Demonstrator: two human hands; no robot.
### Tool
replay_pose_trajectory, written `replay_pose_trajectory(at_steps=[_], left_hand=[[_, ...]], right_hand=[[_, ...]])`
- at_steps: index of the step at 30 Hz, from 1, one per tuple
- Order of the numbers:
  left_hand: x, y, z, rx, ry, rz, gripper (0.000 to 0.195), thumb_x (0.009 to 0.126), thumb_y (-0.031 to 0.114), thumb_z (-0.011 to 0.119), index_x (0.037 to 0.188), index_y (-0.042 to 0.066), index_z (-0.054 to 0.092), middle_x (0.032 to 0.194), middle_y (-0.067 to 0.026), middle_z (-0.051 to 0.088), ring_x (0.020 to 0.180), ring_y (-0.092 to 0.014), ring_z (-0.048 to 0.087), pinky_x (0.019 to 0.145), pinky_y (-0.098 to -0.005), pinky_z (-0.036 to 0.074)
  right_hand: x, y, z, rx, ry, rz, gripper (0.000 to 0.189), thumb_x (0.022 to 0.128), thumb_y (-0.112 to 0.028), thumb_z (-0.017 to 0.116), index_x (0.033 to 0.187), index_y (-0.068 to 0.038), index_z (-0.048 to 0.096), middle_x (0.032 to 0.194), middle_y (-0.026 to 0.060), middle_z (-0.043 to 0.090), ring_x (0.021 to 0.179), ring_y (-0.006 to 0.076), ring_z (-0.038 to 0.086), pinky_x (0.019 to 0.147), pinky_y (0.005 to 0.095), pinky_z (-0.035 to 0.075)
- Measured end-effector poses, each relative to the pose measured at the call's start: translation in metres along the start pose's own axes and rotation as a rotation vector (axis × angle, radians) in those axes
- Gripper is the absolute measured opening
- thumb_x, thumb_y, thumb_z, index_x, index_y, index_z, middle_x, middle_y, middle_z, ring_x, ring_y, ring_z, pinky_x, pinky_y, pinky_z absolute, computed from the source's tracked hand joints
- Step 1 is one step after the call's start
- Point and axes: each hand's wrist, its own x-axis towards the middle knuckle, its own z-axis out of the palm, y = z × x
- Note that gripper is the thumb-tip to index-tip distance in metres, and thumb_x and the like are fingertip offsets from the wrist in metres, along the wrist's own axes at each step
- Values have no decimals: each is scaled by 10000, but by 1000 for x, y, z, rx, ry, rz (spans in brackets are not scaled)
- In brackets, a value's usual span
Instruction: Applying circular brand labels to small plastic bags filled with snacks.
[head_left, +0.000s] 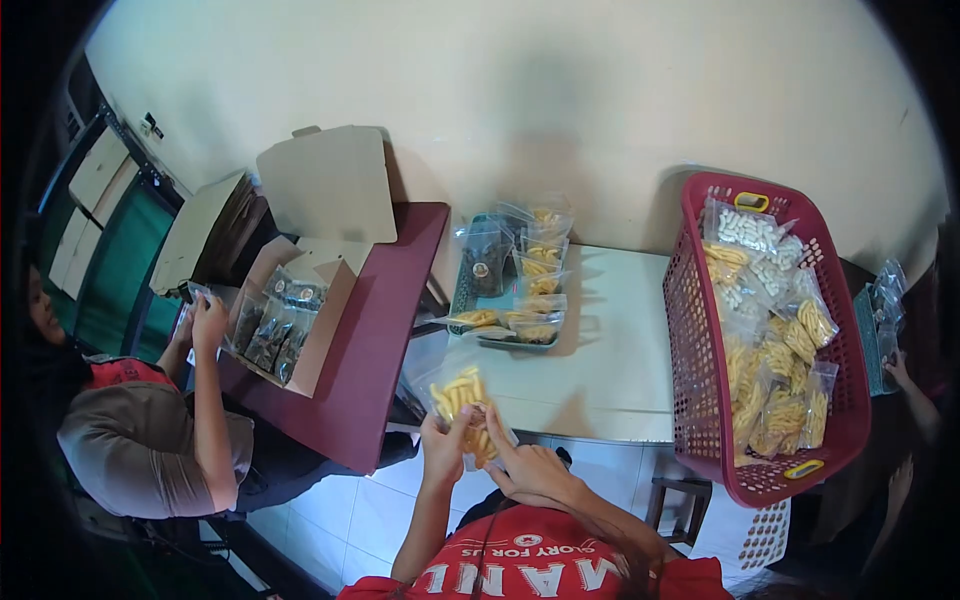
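Note:
In front of my chest, my left hand (444, 448) grips the side of a clear plastic bag of yellow stick snacks (459, 391). My right hand (534, 474) lies over the bag's lower right part, its thumb and fingers pinching the plastic. A small round label (478, 417) shows on the bag between both hands, partly hidden by fingers. Beyond them, a green tray (517, 345) on the white table (615, 360) carries standing bags of yellow snacks (541, 266) and a bag of dark contents (484, 259).
At right a tall red plastic basket (694, 390) holds many bagged snacks. Below it lies a sheet of round labels (763, 531). At left, a person (150, 450) handles a small bag beside an open cardboard box (330, 330) on a maroon table (382, 300). Another person's hand (896, 367) shows far right.

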Motion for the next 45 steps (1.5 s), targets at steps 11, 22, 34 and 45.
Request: replay_pose_trajectory(at_steps=[11,22,34,45], left_hand=[[4,0,5,-13,210,264,239,766,73,512,978,-25,462,888,-73,535,774,-117,524,668,-238,429],[29,1,-11,102,194,257,229,765,70,511,967,-27,461,877,-70,542,758,-110,523,665,-228,419],[102,26,-22,245,-210,138,192,758,119,545,881,-21,496,782,-62,568,699,-85,528,606,-200,418],[155,26,-33,436,-1123,-44,492,647,135,653,1081,36,444,1040,-58,462,955,-154,447,827,-296,350]], right_hand=[[10,3,-33,-157,-210,-54,672,765,-283,430,1226,41,64,586,211,537,526,369,528,525,425,435],[37,-14,-48,-223,-315,-18,692,776,-318,413,1212,75,46,653,212,546,528,363,526,554,419,434],[103,-5,-37,-18,82,129,516,723,-281,517,1138,-27,344,606,161,550,504,306,525,486,371,421],[89,31,-73,178,387,271,130,643,-57,605,773,-58,614,656,67,572,583,198,510,492,258,400]])
